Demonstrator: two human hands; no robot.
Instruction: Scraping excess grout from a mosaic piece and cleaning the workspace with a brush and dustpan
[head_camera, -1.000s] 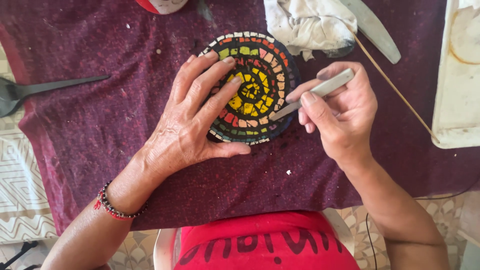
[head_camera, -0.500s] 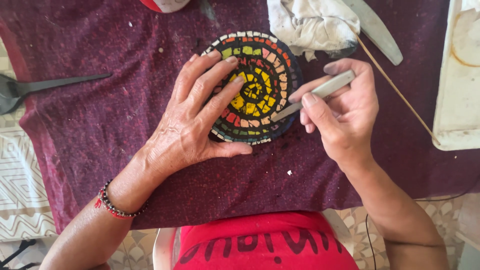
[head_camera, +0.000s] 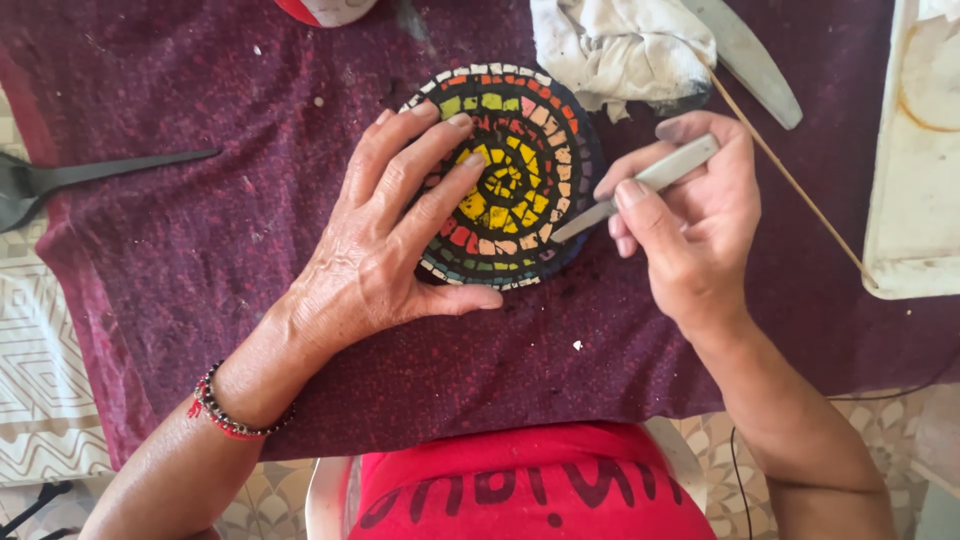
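A round mosaic disc (head_camera: 520, 150) with rings of white, red, green, orange and yellow tiles in dark grout lies on a dark red cloth (head_camera: 180, 260). My left hand (head_camera: 385, 245) lies flat on the disc's left half, fingers spread over the tiles and thumb along its near rim. My right hand (head_camera: 690, 215) grips a slim grey metal tool (head_camera: 640, 188). The tool's tip touches the disc's right side near the rim.
A crumpled white rag (head_camera: 620, 45) and a grey blade-shaped tool (head_camera: 750, 55) lie behind the disc. A thin wooden stick (head_camera: 790, 180) runs to a white tray (head_camera: 910, 180) on the right. A black tool (head_camera: 90, 178) lies at the left, a red-and-white container (head_camera: 325, 10) at the top.
The tool's tip has shifted slightly along the disc's right side. My left hand stays pressed on the disc.
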